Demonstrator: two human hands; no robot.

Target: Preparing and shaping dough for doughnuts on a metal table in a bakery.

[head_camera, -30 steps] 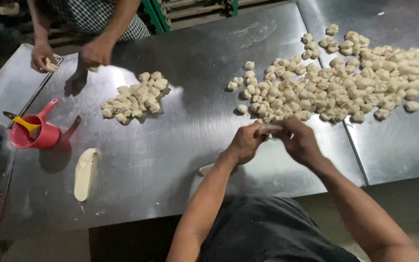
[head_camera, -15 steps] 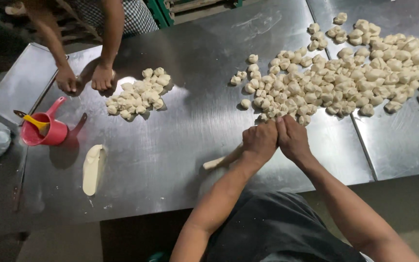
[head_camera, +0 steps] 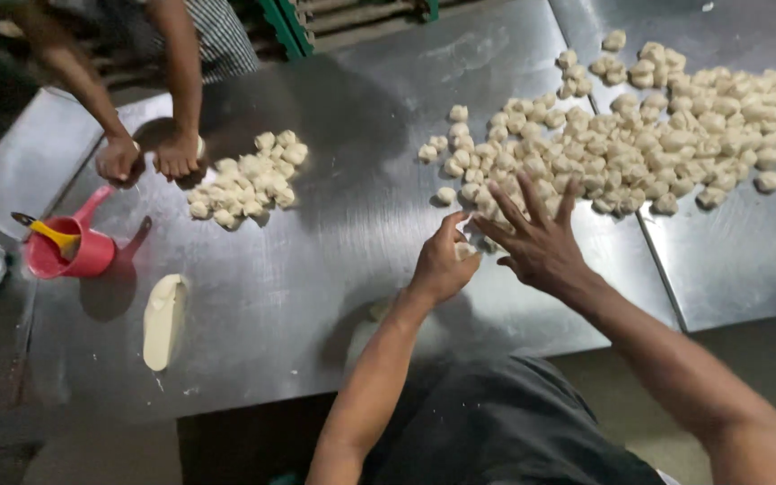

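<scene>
In the head view, a small dough piece (head_camera: pixel 465 251) is being pinched between the thumb and fingers of the left hand (head_camera: pixel 440 266), closed narrowly around it at the near edge of the large heap of dough pieces (head_camera: pixel 639 135) that is lying spread over the steel table (head_camera: pixel 343 233). The right hand (head_camera: pixel 539 242) is being held wide, fingers fanned and empty, just beside the left and over the nearest pieces of the heap. Further left, a long strip of dough (head_camera: pixel 164 320) is lying near the table's front edge, beside a pink jug (head_camera: pixel 69 251) with a yellow utensil standing in it. Across the table, a smaller pile of dough pieces (head_camera: pixel 246 179) is being worked by another person's hands (head_camera: pixel 150 157). Judging from the spread fingers, neighbouring pieces are at risk of being knocked or squashed together, and the pinched piece, being soft, could be deformed or dropped if gripped unevenly.
</scene>
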